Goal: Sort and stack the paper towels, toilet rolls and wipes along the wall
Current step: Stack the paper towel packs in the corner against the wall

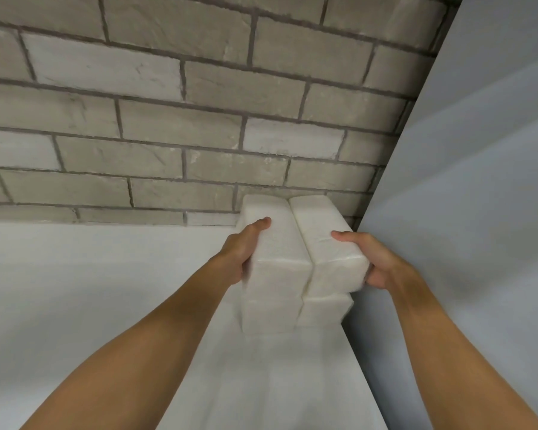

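White paper-towel packs point(271, 311) lie stacked against the brick wall point(168, 119), left hand point(246, 246) and right hand point(376, 265) each clasping a top pack; sorting apparently incomplete.

Head-worn wide-angle view (the only one), facing forward and down, near the brick wall point(174, 125)

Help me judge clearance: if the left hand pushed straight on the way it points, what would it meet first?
Probably the brick wall. The left hand grips the left top pack and points along its side toward the wall behind it; how much gap remains is hard to judge.
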The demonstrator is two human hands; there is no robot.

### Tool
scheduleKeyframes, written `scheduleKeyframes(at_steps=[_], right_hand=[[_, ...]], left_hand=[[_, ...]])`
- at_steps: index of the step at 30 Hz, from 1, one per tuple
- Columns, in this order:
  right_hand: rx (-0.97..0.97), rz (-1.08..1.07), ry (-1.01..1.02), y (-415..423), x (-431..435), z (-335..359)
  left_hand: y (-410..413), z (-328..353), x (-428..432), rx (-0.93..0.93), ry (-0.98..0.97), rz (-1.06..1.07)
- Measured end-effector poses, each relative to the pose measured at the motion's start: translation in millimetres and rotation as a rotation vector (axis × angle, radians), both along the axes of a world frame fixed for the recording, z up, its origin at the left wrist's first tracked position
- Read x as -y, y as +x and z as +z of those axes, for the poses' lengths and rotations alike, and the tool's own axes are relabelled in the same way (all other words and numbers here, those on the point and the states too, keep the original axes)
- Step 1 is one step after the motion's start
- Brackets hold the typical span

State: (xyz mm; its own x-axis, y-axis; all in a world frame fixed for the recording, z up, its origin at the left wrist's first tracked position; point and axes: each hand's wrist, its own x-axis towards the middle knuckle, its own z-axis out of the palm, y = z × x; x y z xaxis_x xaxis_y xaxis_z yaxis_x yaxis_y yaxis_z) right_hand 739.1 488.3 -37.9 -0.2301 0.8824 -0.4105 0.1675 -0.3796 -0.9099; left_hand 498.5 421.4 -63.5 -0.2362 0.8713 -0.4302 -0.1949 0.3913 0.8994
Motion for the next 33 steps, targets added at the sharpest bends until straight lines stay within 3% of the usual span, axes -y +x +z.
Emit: scheduleKeyframes(at_steps=[17,27,33], right_hand=[[-0.059,-0.036,-0.050,3.8,-5.5,-15.4],[-0.219,-0.155,0.014,4.4,10.3,-22.7],[-0.277,-0.277,0.093,5.5,41.8,-49.5]], left_hand=[[7.8,1.2,-5.7,-0.005,-0.086,-0.041],[2.7,-17.5,14.2,0.019,0.130,0.069],[20.2,-27.3,37.0,0.110,0.192,0.015]])
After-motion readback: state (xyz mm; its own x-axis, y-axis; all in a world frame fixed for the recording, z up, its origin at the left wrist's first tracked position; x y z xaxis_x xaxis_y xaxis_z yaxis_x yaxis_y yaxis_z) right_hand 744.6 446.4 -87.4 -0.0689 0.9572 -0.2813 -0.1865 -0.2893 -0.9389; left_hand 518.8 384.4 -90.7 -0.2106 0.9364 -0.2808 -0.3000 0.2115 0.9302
